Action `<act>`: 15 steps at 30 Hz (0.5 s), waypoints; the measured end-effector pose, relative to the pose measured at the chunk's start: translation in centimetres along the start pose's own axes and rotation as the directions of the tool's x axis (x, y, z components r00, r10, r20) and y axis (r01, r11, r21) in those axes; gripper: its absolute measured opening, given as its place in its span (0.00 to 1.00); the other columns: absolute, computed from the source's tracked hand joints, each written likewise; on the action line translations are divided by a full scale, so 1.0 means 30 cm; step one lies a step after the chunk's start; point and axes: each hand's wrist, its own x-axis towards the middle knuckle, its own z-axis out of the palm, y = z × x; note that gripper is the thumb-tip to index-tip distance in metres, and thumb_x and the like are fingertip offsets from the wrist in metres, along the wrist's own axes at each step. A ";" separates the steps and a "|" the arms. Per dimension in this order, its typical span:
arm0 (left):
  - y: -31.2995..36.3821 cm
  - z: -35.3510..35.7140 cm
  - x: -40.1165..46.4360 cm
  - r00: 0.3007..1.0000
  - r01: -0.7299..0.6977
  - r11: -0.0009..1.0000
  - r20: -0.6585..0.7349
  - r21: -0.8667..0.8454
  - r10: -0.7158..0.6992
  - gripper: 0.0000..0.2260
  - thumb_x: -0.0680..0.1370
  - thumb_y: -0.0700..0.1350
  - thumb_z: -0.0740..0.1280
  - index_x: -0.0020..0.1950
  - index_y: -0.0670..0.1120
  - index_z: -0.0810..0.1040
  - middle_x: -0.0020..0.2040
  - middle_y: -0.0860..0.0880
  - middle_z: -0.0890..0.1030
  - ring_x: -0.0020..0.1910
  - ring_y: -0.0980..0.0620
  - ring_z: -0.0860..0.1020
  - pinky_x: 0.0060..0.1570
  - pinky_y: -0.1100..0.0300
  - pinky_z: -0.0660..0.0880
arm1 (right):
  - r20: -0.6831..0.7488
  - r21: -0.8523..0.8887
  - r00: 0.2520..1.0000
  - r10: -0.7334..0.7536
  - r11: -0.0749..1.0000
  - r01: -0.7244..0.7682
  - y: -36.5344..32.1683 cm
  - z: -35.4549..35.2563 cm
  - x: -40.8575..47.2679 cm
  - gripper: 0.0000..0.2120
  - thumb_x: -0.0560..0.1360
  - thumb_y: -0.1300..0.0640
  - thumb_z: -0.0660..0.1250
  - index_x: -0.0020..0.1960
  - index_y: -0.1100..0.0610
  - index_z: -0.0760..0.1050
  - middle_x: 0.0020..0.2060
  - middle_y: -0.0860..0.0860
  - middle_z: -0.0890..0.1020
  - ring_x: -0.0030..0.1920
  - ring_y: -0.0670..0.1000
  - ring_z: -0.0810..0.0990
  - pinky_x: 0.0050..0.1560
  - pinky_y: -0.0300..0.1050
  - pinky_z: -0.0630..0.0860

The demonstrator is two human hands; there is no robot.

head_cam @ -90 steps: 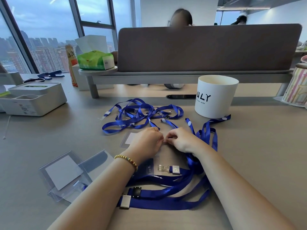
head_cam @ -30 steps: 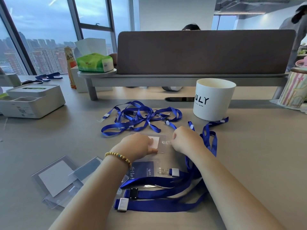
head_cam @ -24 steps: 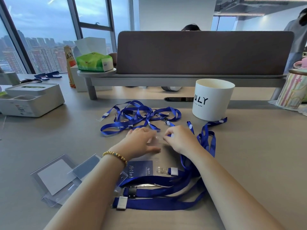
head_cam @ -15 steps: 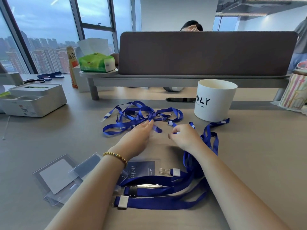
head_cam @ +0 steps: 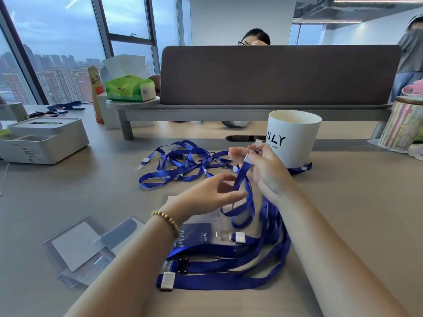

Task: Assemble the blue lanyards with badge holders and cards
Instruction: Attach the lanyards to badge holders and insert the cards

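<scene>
**Right hand lifts lanyard end by its clip, left hand open beside the strap**

Right hand (head_cam: 266, 171) is raised above the table (head_cam: 357, 202), fingers (head_cam: 254, 154) curled and pinching the end of a blue lanyard (head_cam: 242, 195) just at its white strap tab and clear plastic clip (head_cam: 258, 143). Clip points up, in front of the white cup (head_cam: 294, 138). Strap is flat woven ribbon, deep blue, hanging down from the hand in a loop and running on into the strap pile below.

Left hand (head_cam: 212, 195) hovers lower, fingers spread and relaxed, gripping nothing; fingertips just beside the hanging strap, contact cannot be told. Beaded bracelet (head_cam: 166, 221) on left wrist.

Under the hands: clear badge holder (head_cam: 180, 200) with a white card inside, flat on table, partly hidden by left hand. Nearer the body, a finished badge (head_cam: 196, 234) with dark blue card, clear clip and white tab attached, its blue strap coiled in several loops, black buckle (head_cam: 182, 265) on it.

Far side of hands: tangled heap of loose blue lanyards (head_cam: 180, 163), white tabs and clear clips showing. Left near edge: stack of empty clear holders and white card (head_cam: 77, 243).

Elsewhere: white box (head_cam: 43, 143) at left, green tissue pack (head_cam: 128, 88) on grey shelf, brown desk divider (head_cam: 279, 74), striped mug (head_cam: 402, 126) at right.
</scene>
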 end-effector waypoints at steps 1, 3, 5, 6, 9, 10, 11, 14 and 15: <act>0.006 0.023 0.007 1.000 0.031 0.997 0.000 -0.076 -0.031 0.25 0.74 0.51 0.68 0.68 0.50 0.63 0.58 0.49 0.79 0.55 0.54 0.77 0.56 0.61 0.73 | 0.006 0.011 1.000 -0.014 1.000 0.014 -0.006 0.000 0.001 0.09 0.82 0.64 0.50 0.47 0.54 0.65 0.53 0.59 0.81 0.57 0.54 0.81 0.63 0.56 0.73; 0.008 0.049 0.024 0.994 0.088 0.984 -0.049 -0.154 -0.096 0.22 0.73 0.47 0.70 0.63 0.51 0.64 0.52 0.47 0.81 0.53 0.51 0.79 0.57 0.57 0.74 | 0.001 0.031 0.999 -0.036 0.999 0.036 -0.016 -0.006 0.003 0.10 0.82 0.63 0.50 0.47 0.53 0.66 0.55 0.57 0.81 0.58 0.52 0.80 0.64 0.56 0.72; 0.008 0.044 0.032 0.986 0.096 0.977 -0.113 -0.191 -0.119 0.13 0.76 0.42 0.66 0.58 0.47 0.69 0.45 0.47 0.81 0.47 0.51 0.80 0.56 0.56 0.76 | -0.053 0.091 0.996 -0.072 0.993 0.076 -0.025 -0.022 0.006 0.09 0.82 0.64 0.50 0.48 0.54 0.65 0.54 0.56 0.81 0.56 0.52 0.81 0.62 0.52 0.74; 0.004 0.032 0.033 0.980 0.095 0.972 -0.149 -0.213 -0.128 0.08 0.77 0.40 0.63 0.56 0.46 0.72 0.42 0.48 0.79 0.45 0.52 0.79 0.53 0.57 0.77 | -0.098 0.133 0.991 -0.089 0.986 0.102 -0.031 -0.033 0.007 0.09 0.82 0.64 0.50 0.48 0.54 0.65 0.53 0.56 0.81 0.55 0.53 0.82 0.60 0.50 0.75; -0.025 -0.019 0.035 0.940 0.077 0.928 -0.283 -0.364 -0.189 0.05 0.79 0.38 0.59 0.48 0.44 0.75 0.44 0.46 0.78 0.43 0.53 0.78 0.47 0.59 0.78 | -0.268 0.247 0.958 -0.107 0.953 0.176 -0.048 -0.070 0.012 0.09 0.81 0.66 0.49 0.50 0.55 0.65 0.49 0.55 0.81 0.48 0.52 0.83 0.53 0.44 0.78; -0.030 -0.032 0.038 0.930 0.060 0.881 -0.295 -0.470 -0.220 0.06 0.79 0.38 0.59 0.48 0.43 0.75 0.46 0.45 0.78 0.45 0.51 0.78 0.47 0.58 0.79 | -0.305 0.239 0.946 -0.106 0.954 0.184 -0.050 -0.080 0.013 0.09 0.81 0.66 0.49 0.53 0.56 0.66 0.47 0.55 0.81 0.45 0.51 0.83 0.51 0.44 0.78; -0.031 -0.040 0.041 0.924 0.034 0.808 -0.290 -0.588 -0.249 0.06 0.80 0.38 0.58 0.50 0.42 0.74 0.48 0.43 0.79 0.47 0.49 0.79 0.46 0.56 0.79 | -0.333 0.171 0.937 -0.107 0.970 0.171 -0.046 -0.088 0.013 0.10 0.81 0.67 0.49 0.55 0.57 0.66 0.45 0.54 0.81 0.43 0.50 0.83 0.49 0.44 0.78; 0.006 -0.045 0.056 0.921 -0.086 0.530 -0.270 -0.843 -0.280 0.07 0.81 0.39 0.54 0.55 0.41 0.70 0.45 0.42 0.78 0.46 0.47 0.80 0.42 0.54 0.80 | -0.308 -0.363 0.942 -0.132 0.932 0.012 -0.011 -0.077 0.000 0.14 0.79 0.68 0.49 0.58 0.60 0.69 0.40 0.51 0.79 0.40 0.46 0.80 0.47 0.40 0.76; 0.025 -0.046 0.066 0.918 -0.121 0.475 -0.281 -0.872 -0.281 0.07 0.81 0.39 0.54 0.56 0.41 0.70 0.44 0.42 0.79 0.45 0.47 0.80 0.40 0.54 0.81 | -0.260 -0.504 0.959 -0.115 0.863 -0.033 0.002 -0.061 -0.007 0.14 0.79 0.68 0.49 0.57 0.59 0.70 0.38 0.50 0.78 0.39 0.45 0.78 0.44 0.37 0.74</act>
